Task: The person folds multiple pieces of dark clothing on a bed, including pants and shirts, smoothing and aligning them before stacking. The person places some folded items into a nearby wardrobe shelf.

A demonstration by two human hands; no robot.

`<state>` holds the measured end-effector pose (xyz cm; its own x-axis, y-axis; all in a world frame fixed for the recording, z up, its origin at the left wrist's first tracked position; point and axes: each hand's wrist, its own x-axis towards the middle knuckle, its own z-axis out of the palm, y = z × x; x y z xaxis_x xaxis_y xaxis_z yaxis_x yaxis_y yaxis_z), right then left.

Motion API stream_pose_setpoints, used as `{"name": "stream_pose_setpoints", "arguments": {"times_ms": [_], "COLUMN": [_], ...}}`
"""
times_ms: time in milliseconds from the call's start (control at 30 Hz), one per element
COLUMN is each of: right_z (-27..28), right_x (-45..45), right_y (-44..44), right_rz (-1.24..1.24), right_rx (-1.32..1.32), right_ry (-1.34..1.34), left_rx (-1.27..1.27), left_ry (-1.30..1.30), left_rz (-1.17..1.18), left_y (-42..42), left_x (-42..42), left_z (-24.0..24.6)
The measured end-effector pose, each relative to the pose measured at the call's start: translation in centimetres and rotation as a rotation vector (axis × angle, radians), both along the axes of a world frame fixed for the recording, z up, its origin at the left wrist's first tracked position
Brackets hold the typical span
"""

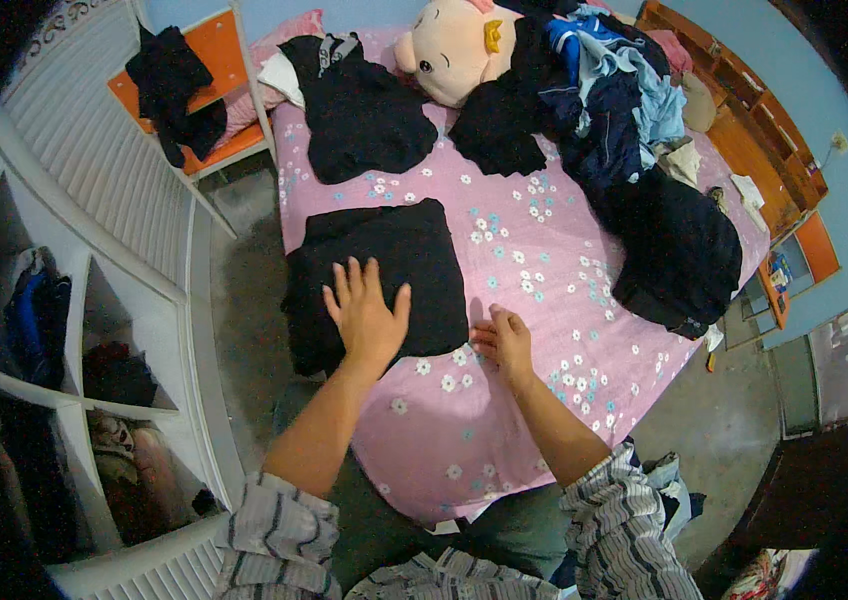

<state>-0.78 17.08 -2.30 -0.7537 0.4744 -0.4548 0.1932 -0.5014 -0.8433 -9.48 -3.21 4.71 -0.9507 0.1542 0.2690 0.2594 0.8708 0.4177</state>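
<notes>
A folded black garment (394, 240) lies on the bed's left side, on a pink flowered sheet (499, 420). My left hand (371, 315) rests palm down on the cloth with its fingers spread. Just off the garment's right edge, my right hand (506, 341) hovers or rests by the sheet, fingers loosely bent and apart, with nothing in it. Whether its fingertips touch the cloth is hard to tell. Beyond the folded piece lies another black garment (371, 120), spread loosely on the sheet.
Heaped clothes (619, 97) and a plush pig (457, 52) occupy the bed's far end. More black clothing (679, 247) lies along the right edge. At left stand a white open wardrobe (78, 322) and an orange chair (217, 56) draped with black clothing.
</notes>
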Motion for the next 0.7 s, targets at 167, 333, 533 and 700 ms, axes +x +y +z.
{"name": "stream_pose_setpoints", "arguments": {"times_ms": [167,333,533,700], "right_z": [0.1,-1.0,-2.0,-3.1], "right_x": [-6.5,-17.7,-31.9,-35.5], "right_y": [4.7,10.3,14.6,16.2], "right_rz": [-0.118,-0.071,-0.27,-0.223], "right_rx": [-0.088,-0.236,-0.103,-0.147], "right_ry": [0.181,0.395,0.572,0.32], "left_rx": [-0.039,-0.028,-0.105,-0.064], "left_ry": [0.106,0.062,-0.093,-0.066], "left_rz": [-0.038,-0.09,-0.075,-0.09], "left_y": [1.8,1.7,1.8,1.7], "left_x": [1.2,1.0,0.4,0.3], "left_z": [-2.3,-3.1,-3.9,-4.4]}}
